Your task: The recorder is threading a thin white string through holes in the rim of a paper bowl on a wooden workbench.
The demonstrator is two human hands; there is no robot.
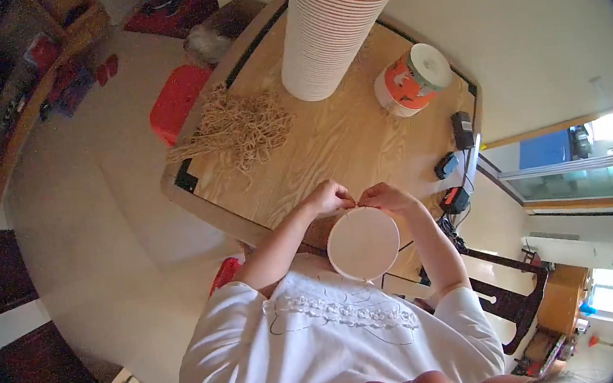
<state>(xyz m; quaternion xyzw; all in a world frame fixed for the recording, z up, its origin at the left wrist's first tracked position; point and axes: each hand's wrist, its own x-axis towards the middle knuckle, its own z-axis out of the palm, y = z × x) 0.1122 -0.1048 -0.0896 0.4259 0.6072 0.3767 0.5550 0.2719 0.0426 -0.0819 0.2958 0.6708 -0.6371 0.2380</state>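
A round paper tub is in front of my chest, its pale round end facing up. At the tub's far edge my left hand and my right hand meet, thumbs and fingers pinched together almost tip to tip. A faint thin strand seems to run from the fingertips over the tub's edge. What exactly the fingers pinch is too small to make out. Farther left on the table lies a loose tangle of brown twine.
A tall stack of nested white paper tubs stands on the wooden table. More orange-printed tubs are at the far right. Black power adapters and cables lie along the right edge. A red plastic stool stands beyond the left edge.
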